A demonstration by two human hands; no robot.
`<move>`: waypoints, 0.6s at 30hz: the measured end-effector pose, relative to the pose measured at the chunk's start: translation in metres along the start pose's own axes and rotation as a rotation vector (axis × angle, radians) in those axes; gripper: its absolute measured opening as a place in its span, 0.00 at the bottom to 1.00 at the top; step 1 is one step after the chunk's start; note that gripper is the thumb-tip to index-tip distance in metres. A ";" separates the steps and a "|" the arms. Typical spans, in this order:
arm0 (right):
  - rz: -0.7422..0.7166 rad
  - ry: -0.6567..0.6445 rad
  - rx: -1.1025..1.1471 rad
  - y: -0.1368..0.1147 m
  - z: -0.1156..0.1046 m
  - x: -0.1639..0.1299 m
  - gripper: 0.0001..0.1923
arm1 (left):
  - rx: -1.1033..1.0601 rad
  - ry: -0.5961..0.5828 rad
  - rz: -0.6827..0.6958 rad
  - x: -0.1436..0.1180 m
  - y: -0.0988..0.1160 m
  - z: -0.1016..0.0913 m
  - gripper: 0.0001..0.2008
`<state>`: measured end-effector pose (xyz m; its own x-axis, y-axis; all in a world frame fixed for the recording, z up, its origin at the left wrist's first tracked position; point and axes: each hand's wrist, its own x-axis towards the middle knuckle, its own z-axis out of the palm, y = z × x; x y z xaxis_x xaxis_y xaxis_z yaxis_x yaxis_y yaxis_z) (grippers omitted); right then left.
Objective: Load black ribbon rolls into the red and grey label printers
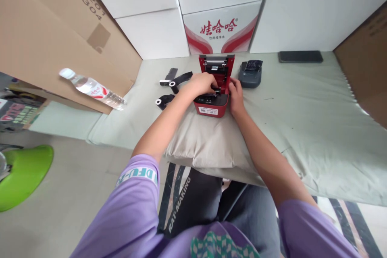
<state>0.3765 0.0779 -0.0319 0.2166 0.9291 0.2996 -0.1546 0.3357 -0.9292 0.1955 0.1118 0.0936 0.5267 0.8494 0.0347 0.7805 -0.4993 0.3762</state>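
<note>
A red and black label printer (211, 110) stands on the cloth-covered surface with its lid (216, 64) raised. My left hand (202, 82) reaches over its left side, fingers bent down into the black inside. Whatever those fingertips grip is hidden. Against the printer's right side, my right hand (236, 92) is curled with its fingers on the edge of the casing. Two black ribbon rolls with white cores lie left of the printer: one roll (180, 80) by my left wrist, the other roll (163, 100) nearer me, partly behind my forearm.
A small dark device (250, 75) sits right of the printer, and a black phone-like slab (300, 56) lies farther right. Behind are stacked white boxes (222, 28). At left, a water bottle (93, 88) is near a large cardboard box (72, 36). A green chair (27, 175) stands on the floor.
</note>
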 end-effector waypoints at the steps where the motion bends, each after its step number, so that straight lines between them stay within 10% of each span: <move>1: -0.004 -0.011 0.002 0.001 -0.001 0.001 0.44 | -0.017 -0.009 0.023 0.001 -0.002 0.000 0.11; 8: -0.048 -0.102 -0.022 0.006 -0.004 0.014 0.53 | -0.526 0.149 0.152 -0.060 -0.011 -0.002 0.31; 14: -0.095 -0.166 -0.065 0.000 -0.006 0.020 0.55 | -0.648 0.571 0.254 -0.094 -0.017 0.045 0.24; 18: -0.132 -0.190 -0.169 -0.008 -0.009 0.014 0.53 | -0.571 0.601 0.314 -0.095 -0.001 0.056 0.22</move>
<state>0.3891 0.0866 -0.0221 0.0375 0.8970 0.4404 0.0291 0.4395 -0.8977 0.1629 0.0219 0.0382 0.2963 0.7142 0.6342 0.2578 -0.6991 0.6669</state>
